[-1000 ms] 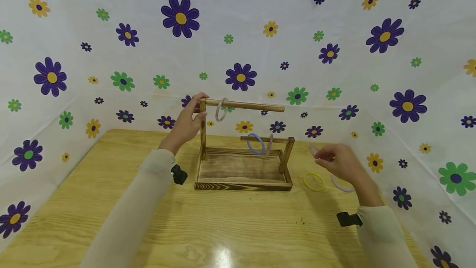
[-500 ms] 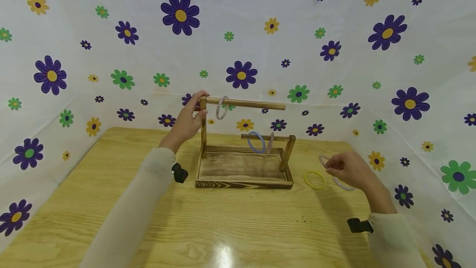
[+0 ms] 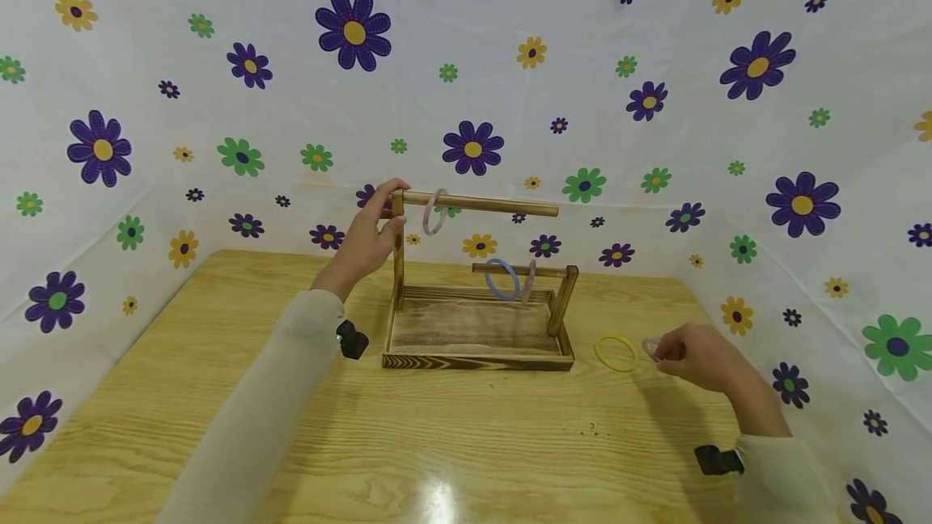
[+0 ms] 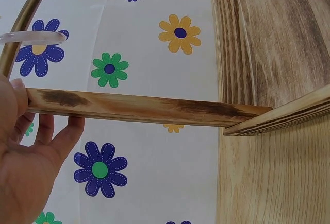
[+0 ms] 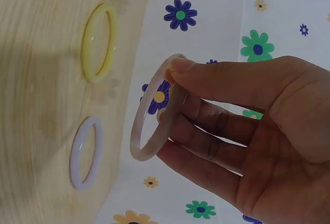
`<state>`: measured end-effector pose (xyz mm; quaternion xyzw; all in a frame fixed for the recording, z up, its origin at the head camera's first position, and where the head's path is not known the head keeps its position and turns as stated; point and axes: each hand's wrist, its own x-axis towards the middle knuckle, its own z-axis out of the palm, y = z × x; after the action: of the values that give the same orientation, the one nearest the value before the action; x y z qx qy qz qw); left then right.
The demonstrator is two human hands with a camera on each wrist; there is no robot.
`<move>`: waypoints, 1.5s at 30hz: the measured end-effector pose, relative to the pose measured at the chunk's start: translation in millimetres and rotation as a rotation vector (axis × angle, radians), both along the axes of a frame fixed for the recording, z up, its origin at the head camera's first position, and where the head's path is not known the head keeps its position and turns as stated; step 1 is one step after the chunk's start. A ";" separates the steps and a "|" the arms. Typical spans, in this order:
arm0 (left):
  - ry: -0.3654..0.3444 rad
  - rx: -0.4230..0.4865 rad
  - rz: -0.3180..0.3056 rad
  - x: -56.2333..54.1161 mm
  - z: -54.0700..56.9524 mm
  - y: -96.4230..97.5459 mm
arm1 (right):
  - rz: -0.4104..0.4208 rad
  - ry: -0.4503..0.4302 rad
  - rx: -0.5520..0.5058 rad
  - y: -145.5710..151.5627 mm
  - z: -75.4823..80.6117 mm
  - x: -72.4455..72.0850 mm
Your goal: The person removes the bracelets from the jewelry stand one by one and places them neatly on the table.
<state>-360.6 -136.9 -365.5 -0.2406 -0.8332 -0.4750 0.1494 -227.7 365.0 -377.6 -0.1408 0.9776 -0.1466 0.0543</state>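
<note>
My left hand (image 3: 362, 237) grips the top of the tall upright (image 4: 129, 105) of a wooden bangle stand, thumb on one side and fingers on the other. A pale translucent bangle (image 5: 164, 131) is pinched between the thumb and fingers of my right hand (image 3: 701, 356), low over the table to the right of the stand. In the right wrist view, a yellow bangle (image 5: 89, 46) and a lavender bangle (image 5: 77, 154) lie on the table beside it. The head view has the lavender one hidden behind the right hand.
On the stand's upper bar (image 3: 502, 204) hangs a greyish bangle (image 3: 426, 221). The lower bar (image 3: 555, 273) carries a blue bangle (image 3: 492, 285) and a pale pinkish bangle (image 3: 529, 281). Below them is a shallow wooden tray (image 3: 476, 362). Flower-printed cloth (image 3: 408, 95) encloses the table's back and sides.
My right hand has moved right and down toward the table with the translucent bangle. The left hand keeps its place on the upright.
</note>
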 end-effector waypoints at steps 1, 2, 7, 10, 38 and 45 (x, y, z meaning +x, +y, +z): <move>0.000 0.001 0.000 0.2 0.1 0.0 | 0.005 -0.001 0.002 2.2 -0.9 1.2; 0.001 0.000 0.000 0.5 0.3 0.0 | 0.005 -0.004 0.007 4.2 -1.9 2.4; 0.001 0.002 -0.003 1.8 1.3 0.1 | -0.004 -0.040 0.021 13.1 -7.5 8.1; 0.000 0.001 -0.001 2.0 1.5 -0.2 | -0.021 -0.066 0.032 16.7 -11.1 10.5; 0.004 0.002 -0.001 1.2 0.0 -0.9 | -0.019 -0.120 0.016 35.6 -36.8 10.1; -0.003 0.004 -0.002 1.7 0.0 -0.7 | 0.001 -0.116 0.001 40.9 -43.2 8.9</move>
<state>-358.9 -137.6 -365.5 -0.2401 -0.8322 -0.4773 0.1481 -218.8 405.9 -420.9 -0.1324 0.9729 -0.1539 0.1108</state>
